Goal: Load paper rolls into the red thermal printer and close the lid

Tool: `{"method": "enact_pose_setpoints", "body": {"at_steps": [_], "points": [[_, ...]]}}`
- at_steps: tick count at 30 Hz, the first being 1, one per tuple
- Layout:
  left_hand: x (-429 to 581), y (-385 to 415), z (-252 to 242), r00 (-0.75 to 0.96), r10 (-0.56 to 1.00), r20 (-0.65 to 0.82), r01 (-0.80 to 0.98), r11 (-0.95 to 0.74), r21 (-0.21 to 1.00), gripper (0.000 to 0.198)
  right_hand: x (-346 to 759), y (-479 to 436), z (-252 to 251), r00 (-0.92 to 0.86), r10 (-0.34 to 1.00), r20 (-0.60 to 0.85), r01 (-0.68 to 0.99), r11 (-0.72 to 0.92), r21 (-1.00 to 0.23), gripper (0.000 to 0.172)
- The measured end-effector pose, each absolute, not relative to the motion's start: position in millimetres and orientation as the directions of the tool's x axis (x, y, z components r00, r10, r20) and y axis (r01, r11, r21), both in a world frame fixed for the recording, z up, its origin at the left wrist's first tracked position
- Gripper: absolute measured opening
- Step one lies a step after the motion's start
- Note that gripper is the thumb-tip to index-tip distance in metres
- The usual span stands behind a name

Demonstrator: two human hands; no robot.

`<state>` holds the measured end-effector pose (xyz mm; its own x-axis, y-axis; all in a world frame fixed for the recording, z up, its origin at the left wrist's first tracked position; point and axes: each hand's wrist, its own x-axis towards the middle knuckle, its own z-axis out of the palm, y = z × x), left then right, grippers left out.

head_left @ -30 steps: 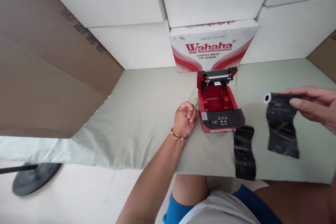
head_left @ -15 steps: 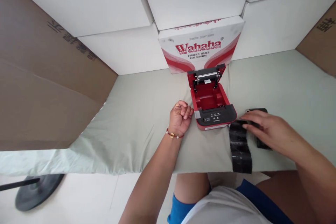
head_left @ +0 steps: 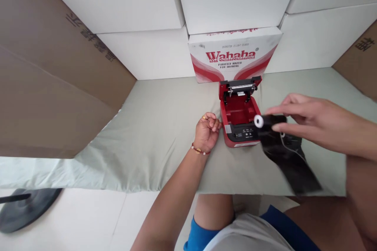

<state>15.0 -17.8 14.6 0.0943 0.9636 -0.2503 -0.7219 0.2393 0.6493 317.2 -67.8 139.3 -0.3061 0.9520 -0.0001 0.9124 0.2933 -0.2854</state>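
Observation:
A red and black label printer [head_left: 240,131] stands on the cloth with its lid raised and its red inner bay showing. My left hand [head_left: 207,131] rests palm up against the printer's left side, its fingers curled with nothing visible in them. My right hand [head_left: 306,119] is raised at the printer's front right corner, pinching a black ribbon roll [head_left: 268,121] with a white core end. From the roll a loose black strip [head_left: 297,172] hangs down to the right, blurred by motion. A second white core end shows just behind the strip, partly hidden.
A Wahaha water carton [head_left: 235,57] stands right behind the printer, against stacked white boxes [head_left: 141,55]. Brown cardboard [head_left: 59,86] walls in the left side, and another brown box [head_left: 359,55] is at the right. Pale green cloth [head_left: 159,125] covers the table.
My right hand has lifted the black ribbon roll off the cloth, and the strip now hangs from it. The left hand stays beside the printer. The view has shifted slightly.

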Motion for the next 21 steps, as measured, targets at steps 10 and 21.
{"method": "enact_pose_setpoints", "body": {"at_steps": [10,21], "points": [[19,-19,10,0.059,0.978,-0.198,-0.697,0.183,0.693,0.027,201,-4,130,-0.153,0.976,-0.152,0.988,0.148,-0.047,0.050],[32,-45,2,-0.137,0.985,0.104,-0.459,-0.157,0.874,0.039,205,-15,129,-0.259,0.963,-0.077,0.944,0.235,-0.230,0.038]]}}
